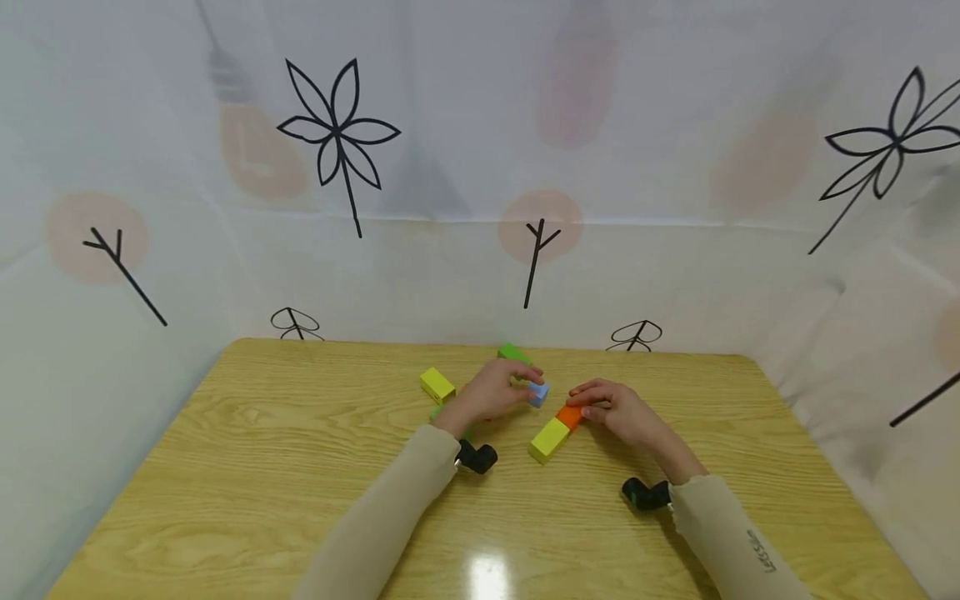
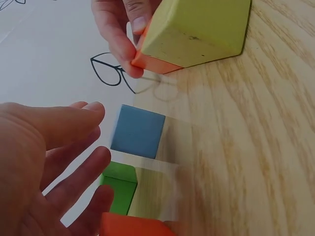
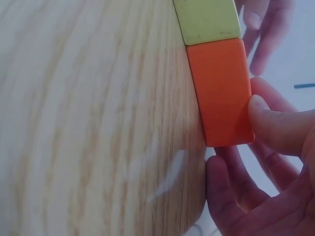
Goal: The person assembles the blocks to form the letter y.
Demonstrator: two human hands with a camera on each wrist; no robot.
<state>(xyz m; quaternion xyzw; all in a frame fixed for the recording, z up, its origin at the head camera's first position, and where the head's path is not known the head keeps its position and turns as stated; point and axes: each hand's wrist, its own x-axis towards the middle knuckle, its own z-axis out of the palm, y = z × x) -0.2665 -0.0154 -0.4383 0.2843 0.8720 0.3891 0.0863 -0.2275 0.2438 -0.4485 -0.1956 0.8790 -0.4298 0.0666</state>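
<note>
My right hand [image 1: 624, 412] pinches an orange block [image 3: 221, 93], its thumb against one face and the fingers around the end. That block lies end to end with a yellow block [image 1: 550, 440], touching it on the table. Beside a blue block [image 2: 138, 131] hovers my left hand [image 1: 493, 389], fingers and thumb apart and holding nothing. In the left wrist view a gap shows between the thumb and the blue block. Beyond the left fingers stands a green block [image 2: 119, 186], and another orange block [image 2: 133, 225] shows at the bottom edge.
Left of the left hand lies a second yellow block [image 1: 438, 386]. Another green block [image 1: 435, 413] is partly hidden by the left wrist. The wooden table [image 1: 247, 467] ends at a patterned white cloth [image 1: 442, 283]. Each wrist carries a black camera.
</note>
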